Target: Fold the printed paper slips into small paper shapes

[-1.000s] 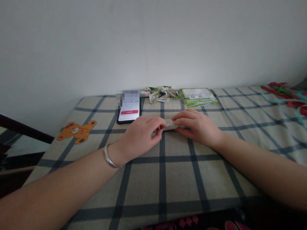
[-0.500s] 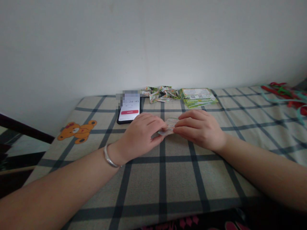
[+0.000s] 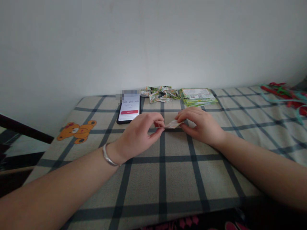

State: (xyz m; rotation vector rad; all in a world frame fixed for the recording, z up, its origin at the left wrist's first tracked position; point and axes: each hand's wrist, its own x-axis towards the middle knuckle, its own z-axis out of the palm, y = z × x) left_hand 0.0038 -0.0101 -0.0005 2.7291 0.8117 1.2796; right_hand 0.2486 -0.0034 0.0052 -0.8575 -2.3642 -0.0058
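A small paper [image 3: 173, 124] sits low over the checked worktop [image 3: 177, 179], its left end pinched in the grip of the left hand [image 3: 145, 129], its right end in that of the right hand [image 3: 201, 126]; light, even pressure from both should keep it straight and uncreased where unwanted. Fingers mask both ends, leaving its outline and any contact beneath unclear, while farther back pixel blocks obscure the phone [image 3: 129, 108] and overlapping folded pieces [image 3: 165, 95] defy counting.

Plain pale wall [image 3: 153, 44] at bk, lt dim; plaid-cov'd tbl [image 3: 141, 182] up vs wall; dk bar [image 3: 26, 130] far L.
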